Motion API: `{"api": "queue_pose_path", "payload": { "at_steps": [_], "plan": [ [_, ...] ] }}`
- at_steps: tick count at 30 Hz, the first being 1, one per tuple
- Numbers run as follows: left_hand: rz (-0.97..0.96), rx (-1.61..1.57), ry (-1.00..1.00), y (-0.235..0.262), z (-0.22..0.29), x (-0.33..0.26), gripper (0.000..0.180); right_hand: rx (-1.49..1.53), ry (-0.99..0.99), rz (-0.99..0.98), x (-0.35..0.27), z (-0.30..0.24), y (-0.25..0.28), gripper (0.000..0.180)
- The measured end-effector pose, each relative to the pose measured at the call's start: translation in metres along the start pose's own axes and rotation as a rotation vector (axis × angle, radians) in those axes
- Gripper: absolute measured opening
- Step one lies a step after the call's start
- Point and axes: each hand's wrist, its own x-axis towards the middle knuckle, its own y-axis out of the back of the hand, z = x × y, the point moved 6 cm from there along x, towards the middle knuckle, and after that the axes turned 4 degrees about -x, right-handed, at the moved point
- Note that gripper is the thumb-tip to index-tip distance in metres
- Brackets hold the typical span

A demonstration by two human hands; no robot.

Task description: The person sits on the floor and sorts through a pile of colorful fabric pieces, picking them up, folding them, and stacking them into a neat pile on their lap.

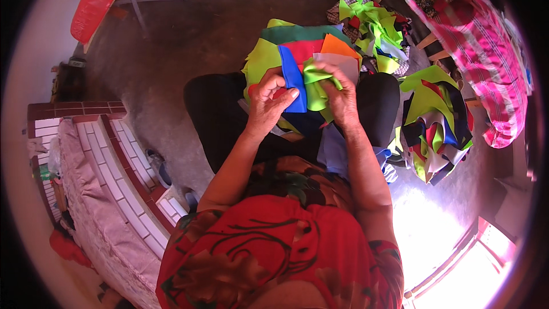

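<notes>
Between thumb and fingers, my left hand [269, 101] pinches a blue fabric piece [293, 74] that stands upright in front of me. My right hand [342, 94] grips a bunched lime-green fabric piece [315, 88], right beside the blue one; the two pieces meet or nearly meet. Beneath both hands, a heap of fabric scraps rests on or between my knees. In it show a lime-green scrap [263, 60], a dark green scrap [303, 34], a red scrap [300, 51] and an orange scrap [338, 47]. The palms are mostly hidden.
Two more scrap piles lie to the right: a far pile [374, 28] on checked cloth and a nearer pile [437, 123]. Pink plaid cloth [474, 63] drapes at the far right. A tiled brick ledge [123, 177] with a pink cover [94, 189] stands left, near shoes [160, 169].
</notes>
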Motion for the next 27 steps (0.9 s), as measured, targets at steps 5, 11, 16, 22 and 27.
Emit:
{"api": "queue_pose_path", "payload": {
  "at_steps": [5,11,16,22,27],
  "plan": [
    [-0.019,0.181,-0.007,-0.001,-0.001,-0.004,0.010,-0.095,-0.112,-0.182,-0.005,0.011,-0.014,0.018],
    [0.011,0.135,0.131,0.002,-0.004,-0.005,0.014,0.118,-0.291,-0.190,-0.005,0.010,-0.012,0.021],
    [-0.004,0.160,0.020,0.000,-0.005,-0.005,0.014,0.256,-0.297,-0.186,-0.006,0.018,-0.010,0.024],
    [-0.079,0.209,0.066,-0.001,-0.006,-0.005,0.012,0.163,-0.283,-0.210,-0.007,0.019,-0.009,0.031],
    [-0.110,0.325,-0.016,-0.002,-0.004,-0.005,0.011,0.045,-0.221,-0.237,-0.005,0.014,-0.012,0.032]
  ]
}}
